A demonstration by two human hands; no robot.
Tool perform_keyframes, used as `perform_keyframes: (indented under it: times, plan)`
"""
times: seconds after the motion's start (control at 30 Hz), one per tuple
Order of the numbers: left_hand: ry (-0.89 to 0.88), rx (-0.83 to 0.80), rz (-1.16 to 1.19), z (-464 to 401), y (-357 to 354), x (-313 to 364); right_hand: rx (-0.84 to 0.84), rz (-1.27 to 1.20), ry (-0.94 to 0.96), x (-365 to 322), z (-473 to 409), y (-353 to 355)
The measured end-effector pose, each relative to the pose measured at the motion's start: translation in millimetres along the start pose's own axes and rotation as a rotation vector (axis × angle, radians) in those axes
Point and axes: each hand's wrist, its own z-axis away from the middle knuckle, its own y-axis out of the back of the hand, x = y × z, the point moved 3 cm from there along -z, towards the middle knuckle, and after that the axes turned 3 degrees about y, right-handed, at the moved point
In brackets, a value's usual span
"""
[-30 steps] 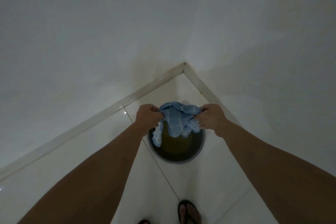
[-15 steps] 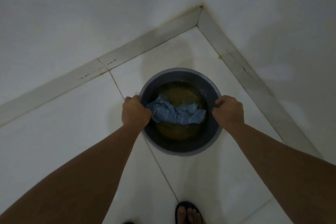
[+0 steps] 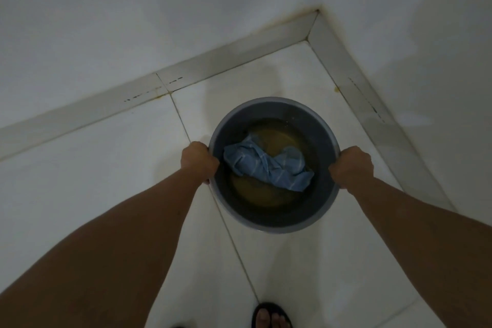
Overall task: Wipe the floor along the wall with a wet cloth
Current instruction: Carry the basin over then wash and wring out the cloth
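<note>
Both bare forearms extended forward and down, left hand (image 3: 198, 161) and right hand (image 3: 351, 166) curled closed, knuckles up, held level and apart.

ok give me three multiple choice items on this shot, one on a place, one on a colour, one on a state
1. Where is the crumpled blue striped cloth?
A. on the floor tiles
B. inside the round grey plastic basin
C. draped on the baseboard

2. What colour is the water in the basin?
A. murky yellow-brown
B. clear
C. bright red

3. What are the left hand and right hand doing?
A. hanging idle
B. wringing the cloth
C. gripping the basin's rim

Answers: B, the cloth lies in the basin; A, the water looks yellow-brown; C, each hand curls round an opposite side of the rim.
</note>
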Motion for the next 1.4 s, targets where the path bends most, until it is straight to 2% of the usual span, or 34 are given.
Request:
perform_keyframes:
  times: [0.33, 0.73, 1.03, 1.4]
  plan:
    - [0.063, 0.033, 0.093, 47, 64, -35, -0.001, -0.001, 0.144, -50, 44, 27]
    - [0.222, 0.212, 0.343, 161, 223, -127, -0.079, 0.071, 0.451, -207, 178, 68]
    - [0.271, 0.289, 0.474, 238, 330, -250, -0.136, 0.190, 0.649, -322, 314, 42]
    - [0.360, 0.380, 0.654, 354, 457, -487, -0.195, 0.311, 0.861, -448, 551, -74]
